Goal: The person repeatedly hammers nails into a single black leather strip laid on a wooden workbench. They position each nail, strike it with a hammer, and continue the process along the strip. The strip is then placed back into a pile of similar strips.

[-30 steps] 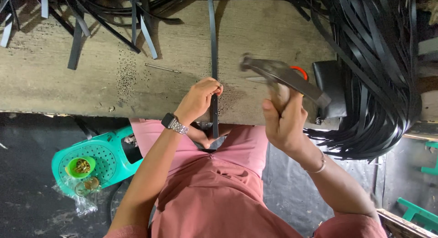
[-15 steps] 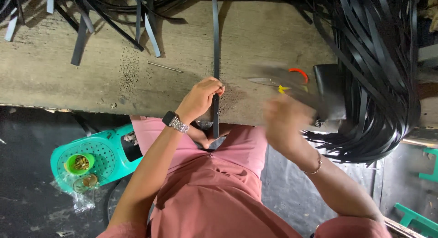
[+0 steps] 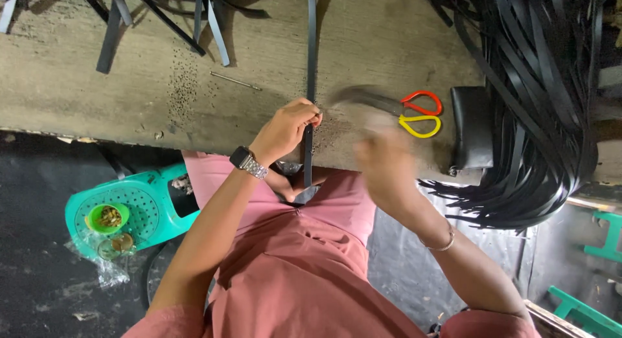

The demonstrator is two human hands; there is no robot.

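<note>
1. Black strap (image 3: pixel 310 59) — a long, narrow flat band — runs straight down the wooden workbench (image 3: pixel 97 98) toward the person and hangs over its near edge into the lap; the left hand (image 3: pixel 285 131) pinches it against the bench top near that edge, fingers closed on it, which keeps it flat and steady at the spot being worked.
2. Blurred with motion, the right hand (image 3: pixel 382 163) is closed round the handle of a hammer (image 3: pixel 363 98), whose head hangs over the bench just right of the pinched spot (too smeared to tell whether it touches the strap). The two hands are apart, one pinning, one swinging.
3. A wristwatch (image 3: pixel 248 162) sits on the left wrist, a thin bracelet (image 3: pixel 442 242) on the right.
4. Just beyond the hammer lie scissors (image 3: pixel 420 114) with one red and one yellow handle loop — flat on the bench, within easy reach of the right hand.
5. Small dark specks (image 3: pixel 183 85) pepper the wood left of the strap, and a thin metal rod (image 3: pixel 236 81) lies near them.
6. Right of the scissors rests a black pad (image 3: pixel 472 127); past it a thick bundle of black straps (image 3: pixel 544 118) drapes off the bench.
7. Down on the floor at the left stands a teal plastic stool (image 3: pixel 139 212) carrying a small green cup (image 3: pixel 107 216).
</note>
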